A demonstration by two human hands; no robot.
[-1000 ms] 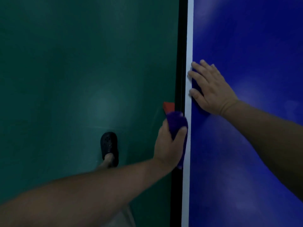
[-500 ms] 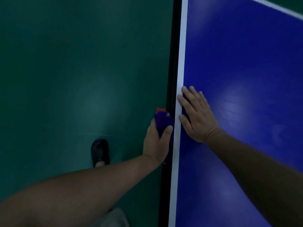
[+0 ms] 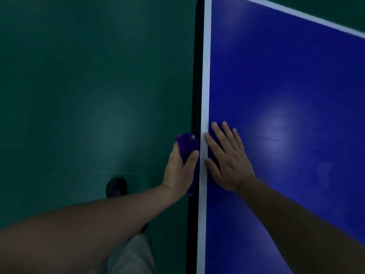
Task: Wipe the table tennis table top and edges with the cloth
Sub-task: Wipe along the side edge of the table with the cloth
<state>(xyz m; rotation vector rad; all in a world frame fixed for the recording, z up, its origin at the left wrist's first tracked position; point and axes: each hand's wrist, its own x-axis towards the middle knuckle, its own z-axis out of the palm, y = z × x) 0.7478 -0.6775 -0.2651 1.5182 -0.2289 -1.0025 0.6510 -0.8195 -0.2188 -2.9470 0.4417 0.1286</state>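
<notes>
The left hand (image 3: 180, 169) grips a purple cloth (image 3: 187, 146), thumb and fingers curled round it, and holds it against the black side edge (image 3: 195, 95) of the blue counter (image 3: 286, 86). The cloth bunches above the thumb and a strip of it hangs below the palm along the same edge. The right hand (image 3: 229, 161) lies flat on the counter top just beside it, fingers straight and slightly spread, the thumb and forefinger reaching onto the white border line (image 3: 205, 76) (the two hands sit close, with only that white line between them). A pale glare spot shows on the blue surface to the right of the right hand. Below, on the green floor (image 3: 79, 95), a dark shoe (image 3: 116, 187) shows past the left forearm, and a light trouser leg (image 3: 130, 256) sits at the bottom of the view.
</notes>
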